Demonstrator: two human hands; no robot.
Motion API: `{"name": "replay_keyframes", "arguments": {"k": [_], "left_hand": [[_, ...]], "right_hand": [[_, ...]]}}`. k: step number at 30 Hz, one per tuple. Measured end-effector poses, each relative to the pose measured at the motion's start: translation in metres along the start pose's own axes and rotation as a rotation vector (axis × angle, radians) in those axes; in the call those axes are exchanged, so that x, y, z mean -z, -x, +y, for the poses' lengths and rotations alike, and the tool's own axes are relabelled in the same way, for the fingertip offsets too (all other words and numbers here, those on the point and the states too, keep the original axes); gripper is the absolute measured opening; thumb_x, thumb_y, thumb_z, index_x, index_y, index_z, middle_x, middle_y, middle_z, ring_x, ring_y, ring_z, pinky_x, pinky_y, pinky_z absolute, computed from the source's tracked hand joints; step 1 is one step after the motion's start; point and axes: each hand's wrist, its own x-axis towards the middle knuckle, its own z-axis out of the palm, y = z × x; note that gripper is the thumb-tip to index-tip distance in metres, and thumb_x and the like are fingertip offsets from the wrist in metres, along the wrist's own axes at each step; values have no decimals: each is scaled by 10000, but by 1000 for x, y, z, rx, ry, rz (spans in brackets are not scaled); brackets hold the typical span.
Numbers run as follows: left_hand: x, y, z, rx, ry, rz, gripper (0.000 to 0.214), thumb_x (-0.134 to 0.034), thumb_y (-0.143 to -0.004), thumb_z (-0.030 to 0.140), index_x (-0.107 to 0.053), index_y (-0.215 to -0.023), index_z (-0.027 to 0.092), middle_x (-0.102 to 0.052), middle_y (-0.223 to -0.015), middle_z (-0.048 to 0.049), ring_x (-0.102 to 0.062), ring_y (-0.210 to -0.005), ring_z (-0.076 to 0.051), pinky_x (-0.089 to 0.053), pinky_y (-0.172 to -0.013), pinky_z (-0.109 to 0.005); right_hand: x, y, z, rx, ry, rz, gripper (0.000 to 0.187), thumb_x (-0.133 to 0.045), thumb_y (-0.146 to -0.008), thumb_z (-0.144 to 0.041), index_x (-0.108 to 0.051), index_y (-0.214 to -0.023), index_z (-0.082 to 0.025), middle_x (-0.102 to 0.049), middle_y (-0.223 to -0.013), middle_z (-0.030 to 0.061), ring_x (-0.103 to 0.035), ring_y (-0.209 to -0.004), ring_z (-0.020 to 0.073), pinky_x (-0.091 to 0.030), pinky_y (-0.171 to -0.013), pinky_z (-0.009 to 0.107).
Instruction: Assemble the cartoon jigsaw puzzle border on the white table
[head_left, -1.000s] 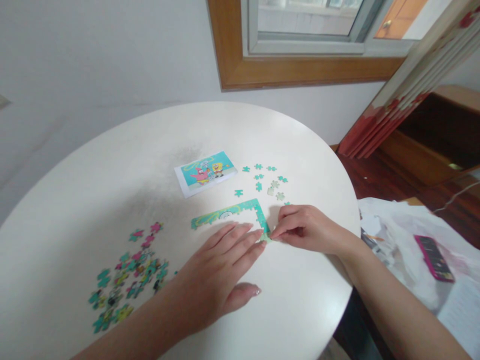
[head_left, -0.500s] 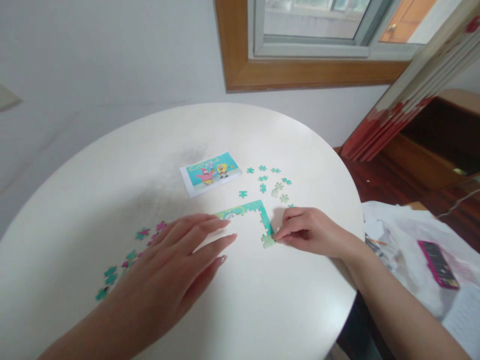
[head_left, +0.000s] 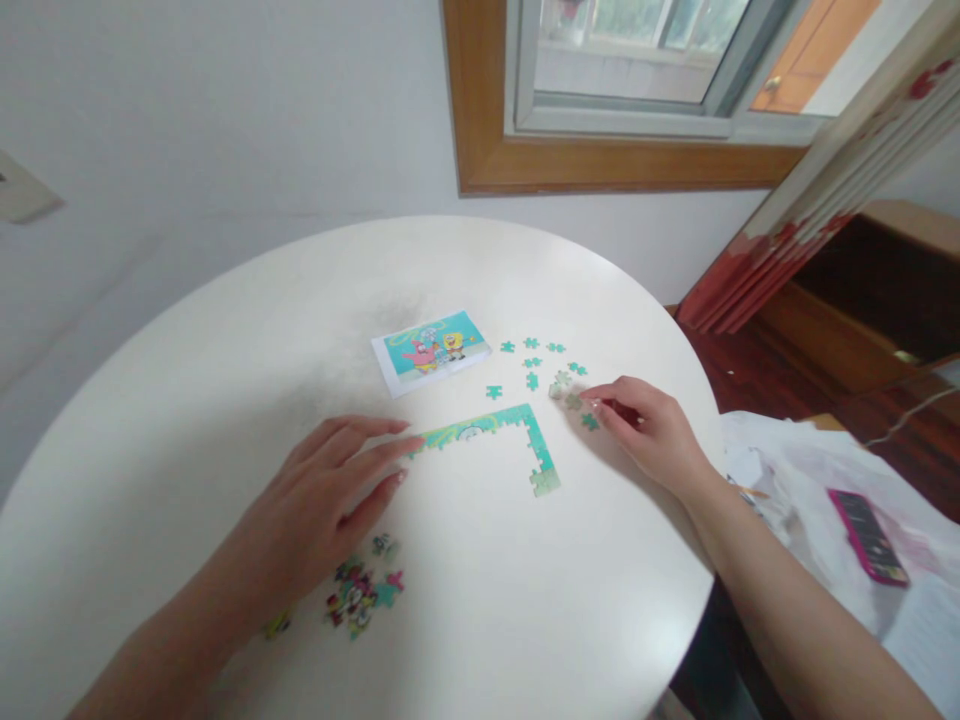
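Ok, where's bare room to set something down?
Near side: tabletop right of the mixed pile, below the joined strip. Far side: between the picture card and the far rim. Crowded: around the loose pieces by the right hand, and at the strip's left end, by the left hand.

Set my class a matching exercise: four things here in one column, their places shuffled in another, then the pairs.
1. Rectangular paper card with a turquoise cartoon picture
2. Black-and-pink phone
3. L-shaped strip of joined green puzzle pieces
4. Red-and-cream fabric curtain

A. Between the left hand and right hand
B. Beside the grey-framed glass window
C. On white material right of the round white table
D. Left of the scattered teal puzzle pieces

Pairs: 1-D; 2-C; 3-A; 4-B
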Motion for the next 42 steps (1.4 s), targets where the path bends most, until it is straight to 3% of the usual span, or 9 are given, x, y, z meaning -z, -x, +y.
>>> {"name": "replay_keyframes", "arguments": {"k": [8, 15, 27, 42], "left_hand": [[-5, -2, 0, 47, 19, 14, 333, -486, -972, 347, -604, -1272, 262, -624, -1279, -78, -546, -1211, -277, -466, -1045, -474], [-9, -1, -2, 38, -1, -25, 400, -451, -993, 320, -510, -1387, 288, -538, -1418, -83, -478, -1309, -288, -422, -1098, -520], [-15, 0, -5, 32, 21, -37, 375, -461, -988, 324, -576, -1345, 300, -553, -1403, -79, -491, -1299, -289, -439, -1077, -496], [-18, 3, -8, 35, 15, -49, 386, -451, -997, 351, -567, -1357, 273, -536, -1410, -83, -475, -1303, -285, -409, -1098, -479]], "right_hand": [[-1, 0, 2, -56, -11, 78, 211, -562, -919, -280, -740, -1005, -207, -656, -804, 34, -522, -646, 142, -410, -573, 282], [4, -4, 15, -174, -59, 337, 250, -562, -920, -366, -714, -1033, -203, -668, -906, 61, -554, -691, 160, -449, -594, 296], [6, -6, 14, -244, -21, 271, 253, -587, -901, -378, -729, -994, -189, -676, -913, 62, -538, -706, 163, -465, -696, 330], [3, -5, 17, -250, -75, 250, 268, -572, -900, -370, -727, -1025, -190, -678, -905, 58, -558, -724, 167, -435, -671, 322]]}}
